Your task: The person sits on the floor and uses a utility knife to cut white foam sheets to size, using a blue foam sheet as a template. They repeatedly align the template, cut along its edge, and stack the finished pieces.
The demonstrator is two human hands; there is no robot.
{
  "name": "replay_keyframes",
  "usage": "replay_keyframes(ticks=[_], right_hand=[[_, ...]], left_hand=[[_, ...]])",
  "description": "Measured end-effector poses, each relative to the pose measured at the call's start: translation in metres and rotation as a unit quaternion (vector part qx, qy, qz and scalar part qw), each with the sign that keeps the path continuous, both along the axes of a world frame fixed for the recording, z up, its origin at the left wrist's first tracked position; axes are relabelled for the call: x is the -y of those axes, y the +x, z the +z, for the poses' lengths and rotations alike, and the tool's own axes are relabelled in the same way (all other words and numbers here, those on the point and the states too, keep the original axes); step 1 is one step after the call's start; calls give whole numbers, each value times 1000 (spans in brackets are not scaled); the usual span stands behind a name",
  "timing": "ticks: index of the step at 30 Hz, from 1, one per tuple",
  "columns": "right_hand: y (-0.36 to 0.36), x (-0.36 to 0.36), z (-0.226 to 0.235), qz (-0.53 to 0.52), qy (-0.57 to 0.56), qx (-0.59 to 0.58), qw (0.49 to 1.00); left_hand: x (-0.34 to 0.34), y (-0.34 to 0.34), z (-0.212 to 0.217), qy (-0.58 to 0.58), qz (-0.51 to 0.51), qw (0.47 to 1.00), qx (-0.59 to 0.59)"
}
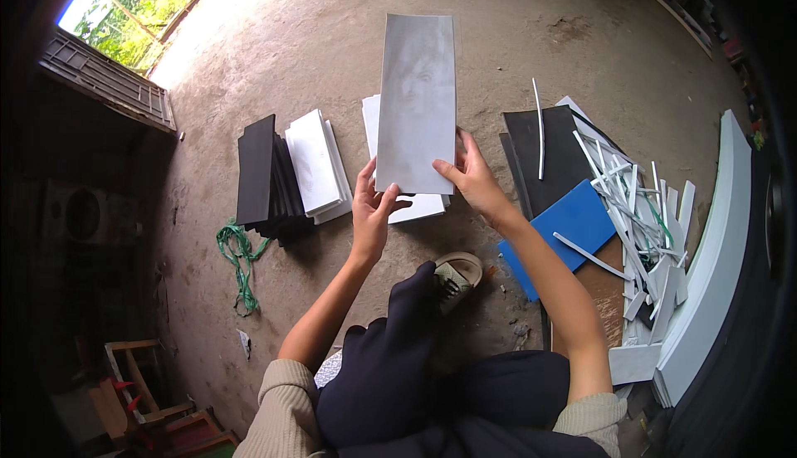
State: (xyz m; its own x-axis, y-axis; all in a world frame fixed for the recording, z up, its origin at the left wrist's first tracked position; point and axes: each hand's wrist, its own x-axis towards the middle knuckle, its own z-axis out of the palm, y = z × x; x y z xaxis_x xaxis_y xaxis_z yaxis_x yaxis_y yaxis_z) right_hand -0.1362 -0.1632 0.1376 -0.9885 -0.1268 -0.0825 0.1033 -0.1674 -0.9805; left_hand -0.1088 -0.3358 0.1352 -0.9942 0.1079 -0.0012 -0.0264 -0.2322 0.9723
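Item under inspection: a grey rectangular panel (417,101), held up in front of the person above the concrete floor (515,26). Its long axis runs away from the person, near vertical in the head view, with a slight lean to the right at the far end; the broad, glossy face is turned toward the camera.

Grip: the left hand (371,209) pinches the lower left corner, thumb on the face and fingers curled behind. The right hand (473,176) clamps the lower right edge in the same manner, thumb on top. Both hands are closed on the panel.

Progress, as judged from the layout: three sorted stacks already lie on the floor beyond the hands, namely a black stack (264,177), a white stack (318,163) beside it, and a further white stack (419,202) directly beneath the held panel. To the right, unsorted stock remains: a black sheet (556,159), a blue sheet (564,230) and a heap of white offcut strips (639,209). The held panel is not yet placed on any stack. A green cord (239,259) lies left of the black stack
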Motion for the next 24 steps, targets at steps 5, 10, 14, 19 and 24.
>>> replay_keyframes(ticks=[5, 10, 14, 19, 24], right_hand=[[-6, 122, -36, 125, 0, 124, 984], [-23, 194, -81, 71, 18, 215, 974], [-41, 224, -113, 53, 44, 213, 975], [-55, 255, -135, 38, 122, 170, 977], [-35, 264, -142, 134, 416, 7, 900]], left_hand=[[99, 10, -41, -45, 183, 979, 77], [153, 9, -78, -63, 211, 970, 106], [174, -8, -116, 2, 255, 961, 105], [189, -27, -143, 6, 322, 943, 88], [203, -24, -168, -377, 323, 867, 39]])
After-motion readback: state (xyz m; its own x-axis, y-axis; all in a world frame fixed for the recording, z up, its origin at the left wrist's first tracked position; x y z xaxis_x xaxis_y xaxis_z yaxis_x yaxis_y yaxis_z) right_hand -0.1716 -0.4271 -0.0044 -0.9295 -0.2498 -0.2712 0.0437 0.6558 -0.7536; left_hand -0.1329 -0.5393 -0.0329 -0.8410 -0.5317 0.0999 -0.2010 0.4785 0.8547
